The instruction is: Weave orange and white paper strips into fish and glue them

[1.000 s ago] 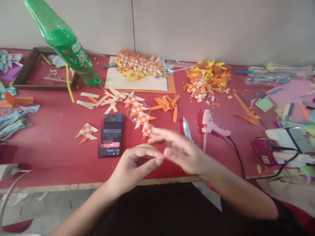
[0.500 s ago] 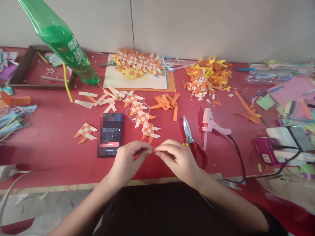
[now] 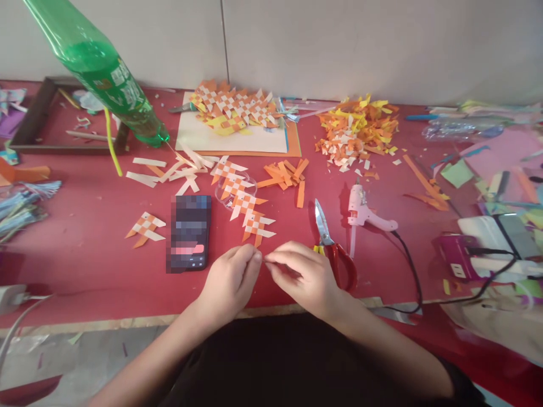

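My left hand (image 3: pixel 232 282) and my right hand (image 3: pixel 302 275) meet almost fingertip to fingertip above the table's near edge. The left fingers are curled in with the thumb laid along them; the right thumb and fingers are pinched together. Whatever is between them is too small or too hidden to make out. Just beyond lies a row of woven orange-and-white paper fish (image 3: pixel 242 200), partly over a clear round dish. Another single paper fish (image 3: pixel 146 227) rests left of the phone (image 3: pixel 190 232). Red-handled scissors (image 3: pixel 331 240) lie right beside my right hand.
A pink glue gun (image 3: pixel 361 209) with a black cord stands right of the scissors. Behind are white paper strips (image 3: pixel 186 169), orange strips (image 3: pixel 286 175), a heap of paper scraps (image 3: pixel 358 133), finished fish on card (image 3: pixel 237 107), a tilted green bottle (image 3: pixel 114 73) and a dark tray (image 3: pixel 31 121).
My left hand has turned and its fingers have curled in, with the thumb now on top. My right hand keeps its pinch almost in place. The phone's screen looks different.
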Demonstrator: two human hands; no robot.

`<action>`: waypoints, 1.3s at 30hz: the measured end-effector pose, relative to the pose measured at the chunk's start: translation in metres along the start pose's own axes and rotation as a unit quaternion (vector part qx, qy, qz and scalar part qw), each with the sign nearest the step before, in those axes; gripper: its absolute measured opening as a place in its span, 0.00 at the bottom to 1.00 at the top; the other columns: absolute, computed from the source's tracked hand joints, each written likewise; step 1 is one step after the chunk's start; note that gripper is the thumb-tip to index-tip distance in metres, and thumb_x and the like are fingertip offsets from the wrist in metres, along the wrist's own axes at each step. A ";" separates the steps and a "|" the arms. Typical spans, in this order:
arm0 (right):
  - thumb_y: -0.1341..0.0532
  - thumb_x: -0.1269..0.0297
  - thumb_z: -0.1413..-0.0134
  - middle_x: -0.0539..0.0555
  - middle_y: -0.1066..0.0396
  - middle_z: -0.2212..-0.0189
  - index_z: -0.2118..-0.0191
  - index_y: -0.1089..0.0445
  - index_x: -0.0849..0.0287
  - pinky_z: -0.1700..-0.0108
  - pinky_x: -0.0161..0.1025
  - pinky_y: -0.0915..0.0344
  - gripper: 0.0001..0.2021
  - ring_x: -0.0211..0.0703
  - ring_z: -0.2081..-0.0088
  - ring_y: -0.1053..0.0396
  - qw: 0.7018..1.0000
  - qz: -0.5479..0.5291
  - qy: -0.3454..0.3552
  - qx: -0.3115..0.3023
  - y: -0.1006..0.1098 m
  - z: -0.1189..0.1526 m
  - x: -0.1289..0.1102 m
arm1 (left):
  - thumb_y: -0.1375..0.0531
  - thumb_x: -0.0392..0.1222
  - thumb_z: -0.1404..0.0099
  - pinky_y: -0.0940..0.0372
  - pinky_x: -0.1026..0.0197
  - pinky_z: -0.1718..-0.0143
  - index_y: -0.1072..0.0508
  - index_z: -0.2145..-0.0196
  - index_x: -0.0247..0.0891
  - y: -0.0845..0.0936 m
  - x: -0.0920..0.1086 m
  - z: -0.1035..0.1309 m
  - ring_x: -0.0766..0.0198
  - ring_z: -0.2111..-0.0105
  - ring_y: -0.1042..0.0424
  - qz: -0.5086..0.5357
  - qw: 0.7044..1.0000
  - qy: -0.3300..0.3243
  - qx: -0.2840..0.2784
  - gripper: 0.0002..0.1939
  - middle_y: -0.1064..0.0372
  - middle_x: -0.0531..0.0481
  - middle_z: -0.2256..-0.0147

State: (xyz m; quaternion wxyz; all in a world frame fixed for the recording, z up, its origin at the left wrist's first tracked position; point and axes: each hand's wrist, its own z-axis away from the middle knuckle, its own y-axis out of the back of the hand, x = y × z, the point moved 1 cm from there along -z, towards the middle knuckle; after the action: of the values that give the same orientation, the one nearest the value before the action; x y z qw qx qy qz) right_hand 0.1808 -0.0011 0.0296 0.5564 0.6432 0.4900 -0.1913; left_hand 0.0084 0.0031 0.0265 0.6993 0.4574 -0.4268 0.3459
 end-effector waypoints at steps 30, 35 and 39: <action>0.39 0.72 0.46 0.50 0.30 0.72 0.68 0.31 0.57 0.74 0.34 0.35 0.03 0.35 0.74 0.33 0.980 -0.132 -0.144 0.027 0.005 -0.005 -0.009 | 0.48 0.47 0.28 0.42 0.65 0.72 0.30 0.64 0.38 0.000 0.010 0.007 0.68 0.73 0.40 0.210 0.971 0.048 -0.104 0.12 0.35 0.52 0.70; 0.39 0.75 0.47 0.50 0.31 0.72 0.67 0.31 0.58 0.75 0.32 0.36 0.05 0.33 0.74 0.34 0.998 -0.029 -0.039 0.046 0.007 -0.007 -0.014 | 0.46 0.45 0.29 0.42 0.67 0.73 0.30 0.67 0.38 -0.001 0.011 0.008 0.70 0.75 0.40 0.178 0.981 0.048 -0.066 0.11 0.35 0.54 0.72; 0.39 0.78 0.46 0.53 0.29 0.69 0.63 0.31 0.59 0.67 0.35 0.30 0.07 0.37 0.68 0.30 0.997 0.042 0.037 0.053 0.008 -0.009 -0.018 | 0.46 0.45 0.30 0.42 0.69 0.76 0.29 0.67 0.38 -0.002 0.012 0.008 0.71 0.76 0.40 0.172 0.983 0.054 -0.035 0.11 0.38 0.56 0.74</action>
State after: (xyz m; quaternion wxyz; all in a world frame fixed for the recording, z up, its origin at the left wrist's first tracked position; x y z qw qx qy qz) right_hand 0.1765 -0.0002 0.0509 0.5106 0.6985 0.4718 -0.1698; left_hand 0.0129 -0.0039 0.0382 0.6667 0.3329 -0.4730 0.4701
